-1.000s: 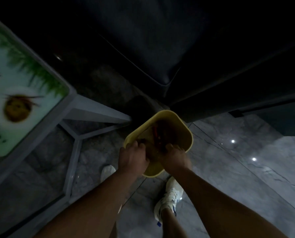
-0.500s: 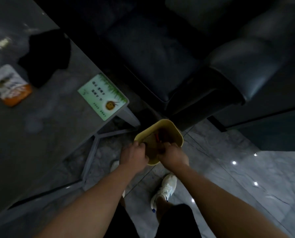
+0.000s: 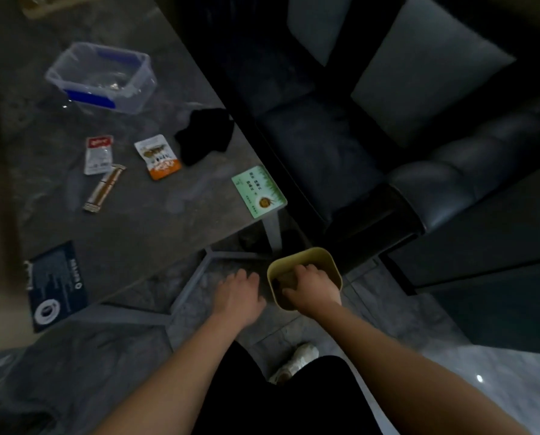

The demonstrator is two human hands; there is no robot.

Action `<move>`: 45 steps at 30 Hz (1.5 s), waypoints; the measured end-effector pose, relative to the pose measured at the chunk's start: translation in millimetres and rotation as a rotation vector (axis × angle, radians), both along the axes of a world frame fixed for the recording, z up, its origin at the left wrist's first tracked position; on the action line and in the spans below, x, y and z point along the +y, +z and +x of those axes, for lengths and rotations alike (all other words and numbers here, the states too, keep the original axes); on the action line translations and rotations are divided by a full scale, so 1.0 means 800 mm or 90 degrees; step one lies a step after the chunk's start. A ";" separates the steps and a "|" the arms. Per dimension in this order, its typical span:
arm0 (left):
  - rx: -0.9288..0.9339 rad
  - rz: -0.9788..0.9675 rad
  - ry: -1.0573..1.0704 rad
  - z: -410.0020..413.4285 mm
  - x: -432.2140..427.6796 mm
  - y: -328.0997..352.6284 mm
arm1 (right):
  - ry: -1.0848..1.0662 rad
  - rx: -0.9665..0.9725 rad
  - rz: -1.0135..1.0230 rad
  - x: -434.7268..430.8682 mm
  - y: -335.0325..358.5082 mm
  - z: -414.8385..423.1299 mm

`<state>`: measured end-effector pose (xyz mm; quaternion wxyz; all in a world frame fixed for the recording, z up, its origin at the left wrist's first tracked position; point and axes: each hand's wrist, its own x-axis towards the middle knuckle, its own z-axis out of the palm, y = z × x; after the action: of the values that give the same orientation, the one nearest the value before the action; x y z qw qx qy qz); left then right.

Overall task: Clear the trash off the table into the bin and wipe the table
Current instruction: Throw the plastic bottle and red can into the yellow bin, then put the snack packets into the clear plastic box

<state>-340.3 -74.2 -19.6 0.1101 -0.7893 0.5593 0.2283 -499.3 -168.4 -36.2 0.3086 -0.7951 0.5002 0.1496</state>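
Both hands low at bin; trash lies up and to the left on the surface.

Right hand (image 3: pixel 312 288) spread inside yellow bin (image 3: pixel 333 262), grasp unclear. Left hand (image 3: pixel 238 296) empty, loosely open, nearer the surface (image 3: pixel 136 233). Orange packet (image 3: pixel 158 157), white sachet (image 3: pixel 98 154) and stick wrapper (image 3: pixel 103 188) remain; the stick's long axis runs toward the person.

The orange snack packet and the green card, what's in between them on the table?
Nothing. In the head view, bare grey table lies between the orange snack packet and the green card.

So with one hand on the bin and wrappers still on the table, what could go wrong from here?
The right hand covers the mouth of the yellow bin, so it could tip on lifting. The orange snack packet, white sachet and gold stick wrapper could be missed in the dim light.
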 end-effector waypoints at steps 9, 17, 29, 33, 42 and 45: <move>0.016 -0.092 0.077 0.089 0.047 0.053 | -0.007 -0.046 -0.080 0.029 0.058 0.090; 0.011 -0.136 0.145 0.206 0.092 0.085 | 0.025 -0.072 -0.115 0.049 0.104 0.212; 0.027 -0.151 0.244 0.327 0.115 0.098 | 0.090 -0.094 -0.138 0.043 0.124 0.342; 0.022 -0.150 0.271 0.353 0.100 0.097 | 0.100 -0.112 -0.137 0.016 0.121 0.378; 0.002 -0.160 0.379 0.413 0.019 0.083 | 0.186 -0.129 -0.126 -0.087 0.106 0.463; -0.011 -0.164 0.417 0.425 -0.015 0.077 | 0.202 -0.139 -0.125 -0.129 0.103 0.490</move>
<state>-0.4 -86.4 42.2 -0.0646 -0.9361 0.2997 0.1726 -107.6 -271.6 45.9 0.2548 -0.9016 0.3444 0.0601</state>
